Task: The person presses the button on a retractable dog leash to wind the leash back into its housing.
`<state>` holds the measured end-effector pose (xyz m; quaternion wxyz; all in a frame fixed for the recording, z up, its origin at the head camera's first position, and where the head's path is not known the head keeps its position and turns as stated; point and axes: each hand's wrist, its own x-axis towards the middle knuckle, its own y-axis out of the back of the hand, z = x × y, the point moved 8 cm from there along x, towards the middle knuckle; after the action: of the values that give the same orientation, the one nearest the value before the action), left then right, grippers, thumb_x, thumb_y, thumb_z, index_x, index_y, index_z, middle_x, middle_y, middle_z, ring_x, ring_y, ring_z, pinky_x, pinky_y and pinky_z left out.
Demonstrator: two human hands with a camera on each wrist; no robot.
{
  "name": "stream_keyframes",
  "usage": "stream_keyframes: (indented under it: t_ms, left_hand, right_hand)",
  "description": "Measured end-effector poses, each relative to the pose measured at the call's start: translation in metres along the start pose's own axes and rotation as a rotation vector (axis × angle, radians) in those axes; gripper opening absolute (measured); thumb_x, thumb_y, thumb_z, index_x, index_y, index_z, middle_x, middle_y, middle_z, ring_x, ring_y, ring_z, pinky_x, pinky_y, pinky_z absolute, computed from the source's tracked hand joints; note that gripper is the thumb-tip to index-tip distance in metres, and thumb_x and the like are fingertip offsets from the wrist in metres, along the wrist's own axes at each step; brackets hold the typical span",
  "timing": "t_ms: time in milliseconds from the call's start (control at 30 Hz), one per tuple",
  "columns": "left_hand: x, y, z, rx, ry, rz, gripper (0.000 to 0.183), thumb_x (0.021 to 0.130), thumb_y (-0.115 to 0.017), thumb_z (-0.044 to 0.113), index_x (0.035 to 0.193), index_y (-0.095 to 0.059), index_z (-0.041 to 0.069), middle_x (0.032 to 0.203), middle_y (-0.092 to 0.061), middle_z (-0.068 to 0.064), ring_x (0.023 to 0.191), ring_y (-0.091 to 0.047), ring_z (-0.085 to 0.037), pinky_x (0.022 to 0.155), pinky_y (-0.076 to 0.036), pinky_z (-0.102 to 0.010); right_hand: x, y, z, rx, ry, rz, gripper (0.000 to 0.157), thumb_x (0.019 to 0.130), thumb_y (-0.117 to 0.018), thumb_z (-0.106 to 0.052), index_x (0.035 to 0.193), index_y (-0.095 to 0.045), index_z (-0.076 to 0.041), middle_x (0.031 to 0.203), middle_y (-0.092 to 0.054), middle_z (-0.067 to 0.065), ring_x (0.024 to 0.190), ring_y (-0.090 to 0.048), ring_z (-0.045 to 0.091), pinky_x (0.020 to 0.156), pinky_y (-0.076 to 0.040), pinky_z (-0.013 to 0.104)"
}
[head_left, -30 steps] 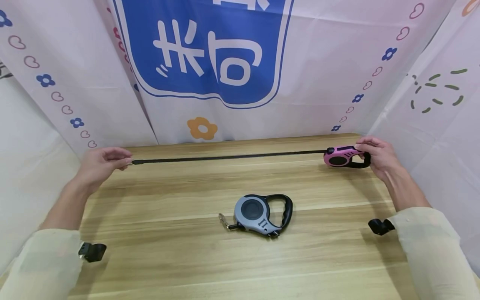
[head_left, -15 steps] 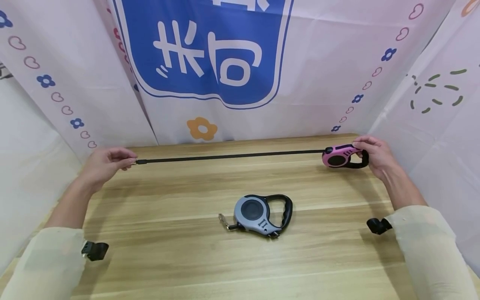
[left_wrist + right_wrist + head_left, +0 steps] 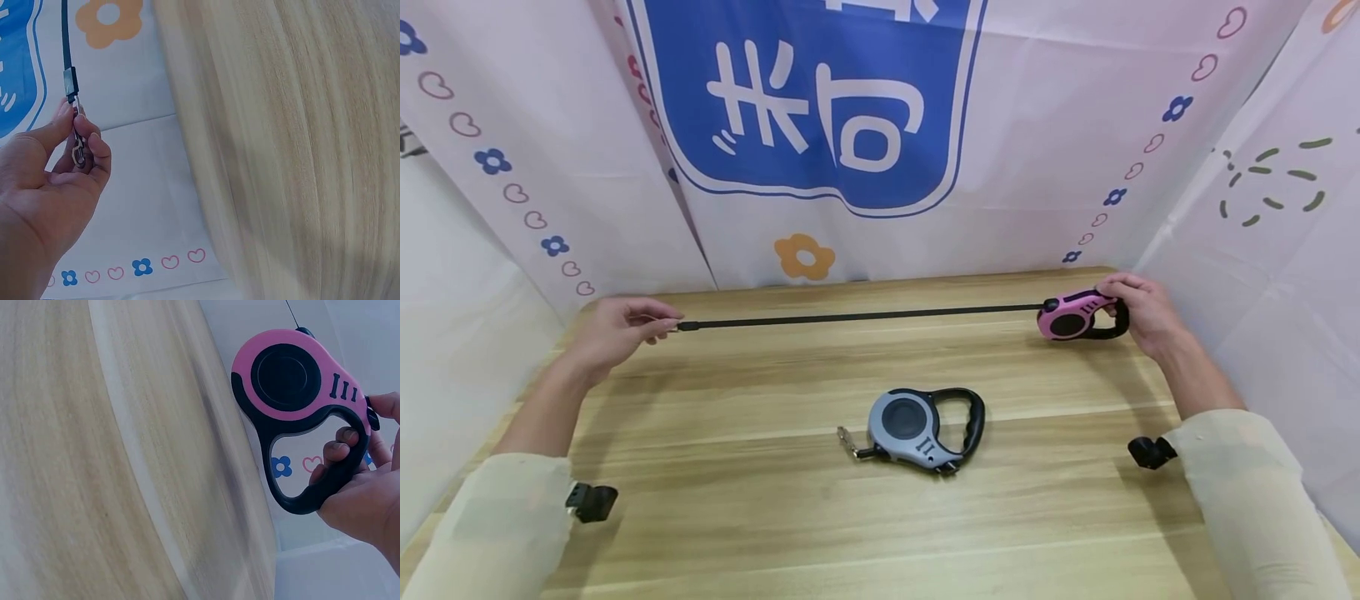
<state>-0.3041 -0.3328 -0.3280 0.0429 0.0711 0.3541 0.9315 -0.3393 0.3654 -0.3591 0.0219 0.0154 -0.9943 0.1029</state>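
A pink and black retractable dog leash point(image 3: 1067, 323) is held by my right hand point(image 3: 1142, 312) near the table's back right. In the right wrist view, the fingers curl through the loop of its black handle point(image 3: 337, 478), with the thumb at the button point(image 3: 373, 419). From the housing a black strap point(image 3: 865, 316) stretches taut and nearly level to the left. My left hand point(image 3: 621, 337) pinches the metal clip point(image 3: 79, 150) at the strap's end between thumb and fingers. A second leash, grey and black point(image 3: 906, 425), lies on the table between the arms, its metal clip point(image 3: 847, 442) pointing left.
The wooden table point(image 3: 775, 525) ends at a white printed cloth backdrop point(image 3: 1022, 167) behind. Cloth walls point(image 3: 1277, 292) rise close beside both hands. A black wrist camera point(image 3: 591, 502) sits at the left sleeve, another camera point(image 3: 1152, 452) at the right.
Both hands have moved slightly inward, the right one leftward with the pink leash and the left one rightward with the clip. The strap between them is shorter. The grey leash has not moved.
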Motion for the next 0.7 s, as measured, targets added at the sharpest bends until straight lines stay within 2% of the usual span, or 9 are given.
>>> stream_keyframes:
  t_ms: [133, 333, 467, 633, 700]
  left_hand:
    - [-0.001, -0.001, 0.002, -0.015, -0.028, -0.004, 0.027, 0.104, -0.061, 0.006, 0.121, -0.065, -0.015, 0.091, -0.069, 0.011, 0.078, -0.06, -0.005, 0.067, -0.052, -0.021]
    - [-0.002, -0.001, 0.002, -0.071, -0.046, -0.001, 0.027, 0.101, -0.066, 0.003, 0.118, -0.065, -0.018, 0.089, -0.072, 0.016, 0.078, -0.066, -0.005, 0.069, -0.055, -0.019]
    - [-0.001, -0.004, 0.001, -0.091, -0.03, -0.038, 0.028, 0.1, -0.066, 0.0, 0.122, -0.065, -0.017, 0.093, -0.073, 0.016, 0.083, -0.07, -0.005, 0.074, -0.057, -0.017]
    - [-0.001, -0.009, 0.004, -0.111, -0.038, -0.096, 0.027, 0.099, -0.064, -0.007, 0.123, -0.064, -0.018, 0.099, -0.077, 0.006, 0.087, -0.073, -0.006, 0.079, -0.058, -0.019]
    - [-0.001, -0.011, 0.006, -0.119, -0.052, -0.108, 0.026, 0.098, -0.064, -0.009, 0.121, -0.064, -0.019, 0.099, -0.078, 0.001, 0.086, -0.073, -0.007, 0.079, -0.058, -0.02]
  right_hand:
    - [0.001, 0.001, 0.001, -0.011, 0.006, -0.002, 0.016, 0.098, -0.068, -0.002, 0.087, -0.079, -0.007, 0.094, -0.062, -0.005, 0.071, -0.054, 0.007, 0.062, -0.047, 0.016]
    - [0.002, 0.001, 0.0, -0.01, 0.005, -0.003, 0.025, 0.101, -0.061, 0.001, 0.086, -0.079, -0.007, 0.091, -0.063, -0.005, 0.069, -0.054, 0.007, 0.061, -0.047, 0.017]
    - [0.001, 0.0, -0.001, -0.011, -0.009, 0.003, 0.024, 0.101, -0.064, 0.0, 0.086, -0.08, -0.01, 0.089, -0.065, -0.005, 0.068, -0.055, 0.007, 0.061, -0.048, 0.017]
    - [0.001, -0.001, -0.001, -0.008, -0.015, 0.003, 0.015, 0.098, -0.07, -0.003, 0.088, -0.08, -0.007, 0.088, -0.066, -0.004, 0.069, -0.055, 0.008, 0.061, -0.048, 0.018]
    - [0.001, -0.002, -0.001, -0.004, -0.012, -0.001, 0.016, 0.098, -0.069, -0.002, 0.088, -0.08, -0.007, 0.087, -0.066, -0.004, 0.069, -0.055, 0.008, 0.061, -0.048, 0.018]
